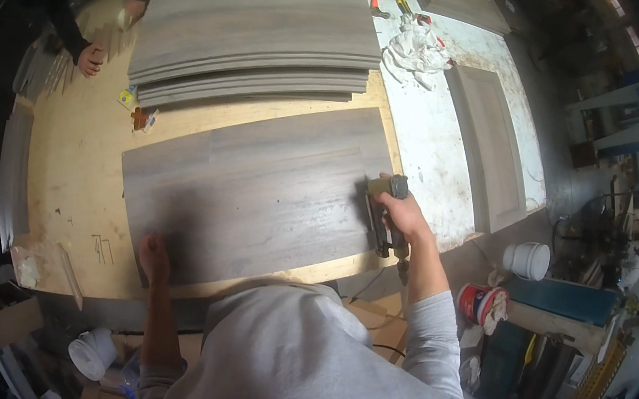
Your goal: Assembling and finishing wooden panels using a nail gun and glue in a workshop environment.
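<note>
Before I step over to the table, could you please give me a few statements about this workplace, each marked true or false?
1. The right hand grips a pistol-grip tool. True.
2. The left hand holds a hammer. False: it is at the left end of the single grey board.
3. A stack of grey boards lies beyond the single one. True.
4. The white cloth lies on the single grey board. False: it lies on the white surface, right of the stack.
5. A co-worker's hand shows at the upper left. True.
</note>
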The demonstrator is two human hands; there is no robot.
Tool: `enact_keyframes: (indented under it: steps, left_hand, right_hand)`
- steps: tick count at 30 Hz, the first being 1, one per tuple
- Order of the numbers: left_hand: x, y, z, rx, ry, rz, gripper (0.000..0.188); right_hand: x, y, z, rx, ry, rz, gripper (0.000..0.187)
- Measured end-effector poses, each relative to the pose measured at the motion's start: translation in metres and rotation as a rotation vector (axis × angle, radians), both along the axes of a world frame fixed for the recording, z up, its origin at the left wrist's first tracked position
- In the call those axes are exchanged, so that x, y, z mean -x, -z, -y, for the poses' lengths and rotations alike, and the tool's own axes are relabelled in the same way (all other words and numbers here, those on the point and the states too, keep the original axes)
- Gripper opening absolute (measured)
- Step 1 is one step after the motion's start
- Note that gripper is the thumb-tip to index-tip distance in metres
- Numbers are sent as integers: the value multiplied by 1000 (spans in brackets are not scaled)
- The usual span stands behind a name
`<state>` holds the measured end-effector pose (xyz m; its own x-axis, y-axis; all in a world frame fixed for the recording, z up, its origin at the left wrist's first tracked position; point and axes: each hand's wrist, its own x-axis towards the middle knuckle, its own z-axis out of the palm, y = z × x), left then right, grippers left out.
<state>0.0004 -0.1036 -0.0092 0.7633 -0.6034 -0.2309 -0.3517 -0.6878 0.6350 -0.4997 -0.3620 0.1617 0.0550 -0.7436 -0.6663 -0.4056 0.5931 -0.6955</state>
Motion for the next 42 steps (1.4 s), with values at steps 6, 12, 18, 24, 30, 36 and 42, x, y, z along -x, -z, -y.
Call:
enact_keyframes:
  steps: [6, 12, 18, 24, 30, 36, 42]
  left_hand:
    - [27, -16, 82, 141, 462, 533, 61]
    - [80, -56, 199, -42, 831, 375, 46]
    - [85, -56, 219, -102, 943, 201, 40]
    - [106, -64, 182, -160, 882, 59, 38]
    - [105, -58, 171, -103, 792, -17, 35]
    - [98, -59, 164, -29, 816, -49, 34]
    - [97, -56, 162, 0, 806, 4, 36]
  right_hand:
    - [-4, 3, -7, 29, 8, 4, 65]
    - [-7, 8, -73, 184, 98, 78, 68]
    - [-52, -20, -124, -36, 216, 222, 70]
    - [-109, -24, -114, -55, 131, 260, 72]
    - [-168, -20, -66, -53, -108, 235, 72]
    - [-214, 4, -39, -108, -272, 117, 68]
    - [-226, 8, -32, -128, -317, 34, 65]
